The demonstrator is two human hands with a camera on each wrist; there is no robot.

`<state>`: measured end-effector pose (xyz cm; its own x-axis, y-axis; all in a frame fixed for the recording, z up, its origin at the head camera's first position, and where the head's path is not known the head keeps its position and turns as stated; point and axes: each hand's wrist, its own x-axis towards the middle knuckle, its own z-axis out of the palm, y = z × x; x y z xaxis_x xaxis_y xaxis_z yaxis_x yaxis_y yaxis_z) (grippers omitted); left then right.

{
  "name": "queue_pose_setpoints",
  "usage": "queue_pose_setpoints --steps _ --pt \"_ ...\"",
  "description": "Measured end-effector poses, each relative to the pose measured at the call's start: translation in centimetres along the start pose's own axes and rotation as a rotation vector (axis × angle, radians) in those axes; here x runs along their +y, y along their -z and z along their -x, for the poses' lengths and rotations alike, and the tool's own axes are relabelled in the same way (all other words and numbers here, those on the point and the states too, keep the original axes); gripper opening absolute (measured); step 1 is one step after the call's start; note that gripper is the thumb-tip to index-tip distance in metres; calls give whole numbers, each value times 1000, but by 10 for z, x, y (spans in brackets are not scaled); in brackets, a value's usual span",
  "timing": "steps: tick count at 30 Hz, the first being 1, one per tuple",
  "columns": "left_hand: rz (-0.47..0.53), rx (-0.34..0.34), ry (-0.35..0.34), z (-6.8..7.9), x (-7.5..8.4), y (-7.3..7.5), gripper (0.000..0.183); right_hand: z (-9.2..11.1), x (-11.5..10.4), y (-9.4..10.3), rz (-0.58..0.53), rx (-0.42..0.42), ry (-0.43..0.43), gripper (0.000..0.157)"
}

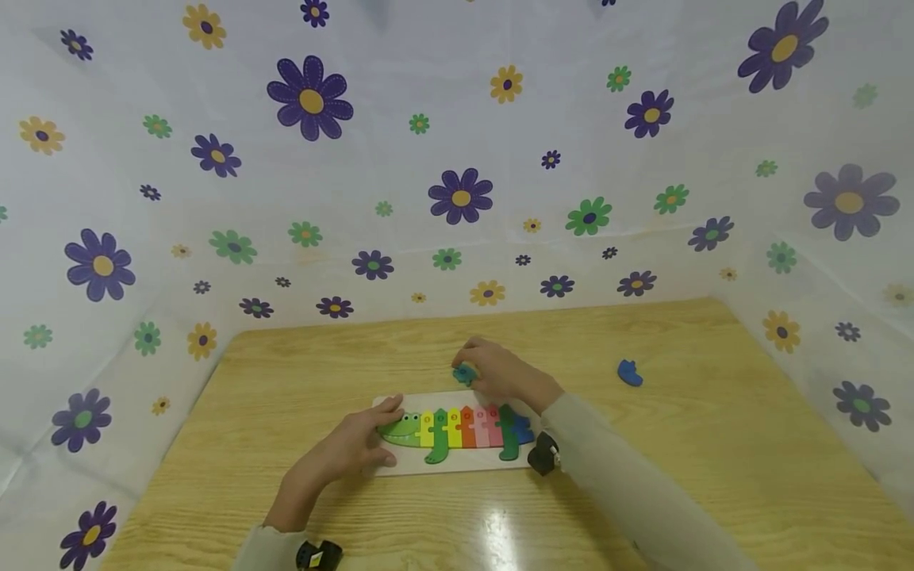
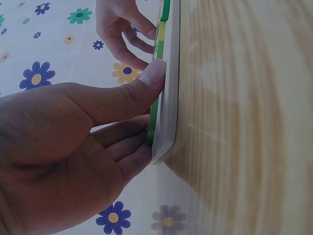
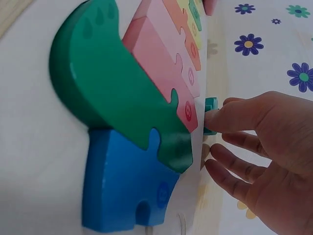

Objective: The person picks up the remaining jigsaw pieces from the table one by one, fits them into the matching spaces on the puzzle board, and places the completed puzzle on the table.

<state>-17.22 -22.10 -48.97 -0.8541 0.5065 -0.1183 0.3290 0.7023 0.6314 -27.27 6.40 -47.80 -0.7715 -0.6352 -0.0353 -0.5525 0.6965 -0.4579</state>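
Note:
A crocodile jigsaw puzzle lies on a pale board (image 1: pixel 466 463), its head at the left end and several bright numbered pieces joined behind it. My left hand (image 1: pixel 355 442) rests on the board's left end, its thumb and fingers spread around the green crocodile head (image 1: pixel 401 431). Beyond the board's far edge, my right hand (image 1: pixel 502 371) pinches a small teal puzzle piece (image 1: pixel 464 373) between thumb and fingers. The right wrist view shows that teal piece (image 3: pixel 211 116) partly hidden by the thumb. At the tail side, a blue piece (image 3: pixel 124 183) adjoins the dark green leg piece (image 3: pixel 105 63).
A loose blue puzzle piece (image 1: pixel 629 373) lies on the wooden table (image 1: pixel 286 365) at the back right. White cloth walls (image 1: pixel 400 159) with printed flowers enclose the table at the back and sides. Each wrist wears a small black device.

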Motion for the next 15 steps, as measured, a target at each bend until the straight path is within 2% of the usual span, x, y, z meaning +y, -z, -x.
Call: queue_pose_setpoints --steps 15 --pt "-20 7 -3 2 2 1 72 -10 -3 3 -39 -53 -24 39"
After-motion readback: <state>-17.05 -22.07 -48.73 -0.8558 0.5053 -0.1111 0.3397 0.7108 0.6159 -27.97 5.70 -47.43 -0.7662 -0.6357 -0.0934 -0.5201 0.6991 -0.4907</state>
